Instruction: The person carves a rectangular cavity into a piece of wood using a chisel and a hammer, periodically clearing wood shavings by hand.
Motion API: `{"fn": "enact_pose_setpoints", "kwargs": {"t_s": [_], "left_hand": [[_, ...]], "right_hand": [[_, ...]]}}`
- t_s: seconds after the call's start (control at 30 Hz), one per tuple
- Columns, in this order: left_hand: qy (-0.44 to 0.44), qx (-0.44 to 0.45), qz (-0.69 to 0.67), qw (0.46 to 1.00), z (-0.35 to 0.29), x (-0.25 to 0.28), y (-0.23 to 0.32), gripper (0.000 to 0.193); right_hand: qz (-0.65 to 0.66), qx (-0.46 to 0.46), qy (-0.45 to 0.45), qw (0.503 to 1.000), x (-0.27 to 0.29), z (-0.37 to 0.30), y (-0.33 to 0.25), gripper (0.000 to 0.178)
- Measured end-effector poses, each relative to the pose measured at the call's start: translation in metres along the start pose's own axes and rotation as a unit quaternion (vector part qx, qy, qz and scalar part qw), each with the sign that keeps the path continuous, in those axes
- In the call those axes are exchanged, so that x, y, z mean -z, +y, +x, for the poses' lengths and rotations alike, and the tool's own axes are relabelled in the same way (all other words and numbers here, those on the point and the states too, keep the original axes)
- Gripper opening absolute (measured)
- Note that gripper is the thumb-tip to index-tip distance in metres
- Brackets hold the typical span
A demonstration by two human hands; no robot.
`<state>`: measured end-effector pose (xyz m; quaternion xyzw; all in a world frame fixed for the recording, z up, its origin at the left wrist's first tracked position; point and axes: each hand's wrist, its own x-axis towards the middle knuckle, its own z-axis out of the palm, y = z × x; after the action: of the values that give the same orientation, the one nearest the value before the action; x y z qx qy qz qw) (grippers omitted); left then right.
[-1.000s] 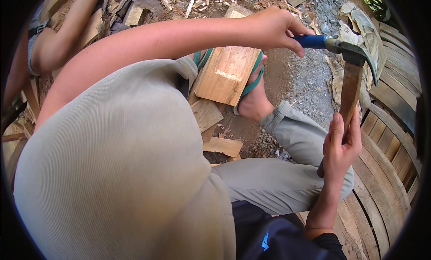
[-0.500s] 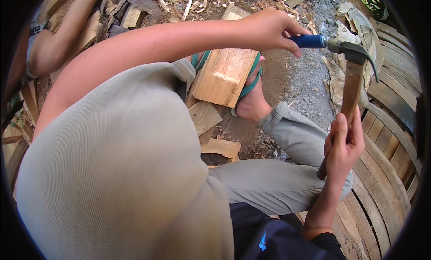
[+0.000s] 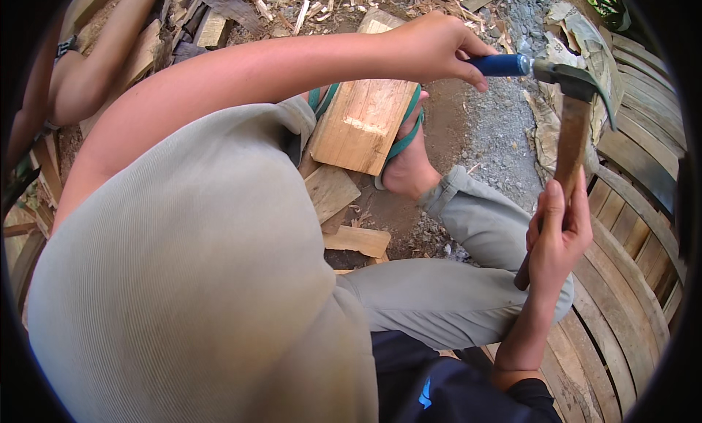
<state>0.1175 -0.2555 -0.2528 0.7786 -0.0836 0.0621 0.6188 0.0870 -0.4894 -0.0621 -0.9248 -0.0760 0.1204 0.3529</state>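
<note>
My left hand (image 3: 442,50) grips a blue-handled chisel (image 3: 499,65) between thumb and fingers; its blade is hidden from view. My right hand (image 3: 559,233) is wrapped round the wooden handle of a claw hammer (image 3: 575,134), held upright with the head at the top. The hammer's face is at the end of the blue handle, touching it or very close. Below my left forearm, a wooden block (image 3: 363,127) with a shallow pale cut in its top lies between feet with green sandal straps (image 3: 408,134).
Wood offcuts (image 3: 357,240) lie on the dirt beside the block. Wood pieces (image 3: 213,28) and chips are scattered at the far side. A slatted wooden surface (image 3: 621,299) runs along the right, near crumpled sheeting (image 3: 585,39). Another person's arm (image 3: 88,79) is at the upper left.
My hands, the chisel and the hammer hold nearly the same position, with only a slight shift of the whole view. The other person's arm at the upper left has moved a little.
</note>
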Motion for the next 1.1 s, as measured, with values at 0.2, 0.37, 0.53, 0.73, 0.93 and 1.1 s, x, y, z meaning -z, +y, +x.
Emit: {"fn": "enact_pose_setpoints", "kwargs": {"t_s": [0.2, 0.37, 0.53, 0.73, 0.93, 1.1], "left_hand": [[-0.014, 0.010, 0.004, 1.000, 0.004, 0.004, 0.004, 0.054], [0.001, -0.009, 0.003, 1.000, 0.005, -0.001, -0.002, 0.053], [0.014, -0.004, -0.028, 1.000, 0.004, -0.006, -0.011, 0.050], [0.011, 0.006, -0.035, 0.999, 0.005, -0.003, -0.009, 0.050], [-0.010, 0.012, -0.026, 1.000, 0.010, -0.001, -0.012, 0.050], [-0.007, -0.001, -0.024, 1.000, 0.005, -0.006, -0.016, 0.048]], "right_hand": [[-0.088, 0.055, -0.016, 0.994, 0.005, 0.006, 0.006, 0.048], [0.017, 0.084, 0.038, 0.996, 0.003, -0.003, 0.011, 0.046], [0.049, 0.074, 0.028, 0.996, 0.004, -0.001, 0.005, 0.047], [0.007, 0.021, -0.023, 1.000, -0.004, -0.001, 0.003, 0.045], [-0.008, 0.033, -0.001, 0.999, -0.005, 0.005, 0.003, 0.042], [0.063, 0.067, 0.073, 0.993, 0.001, -0.003, -0.008, 0.045]]}}
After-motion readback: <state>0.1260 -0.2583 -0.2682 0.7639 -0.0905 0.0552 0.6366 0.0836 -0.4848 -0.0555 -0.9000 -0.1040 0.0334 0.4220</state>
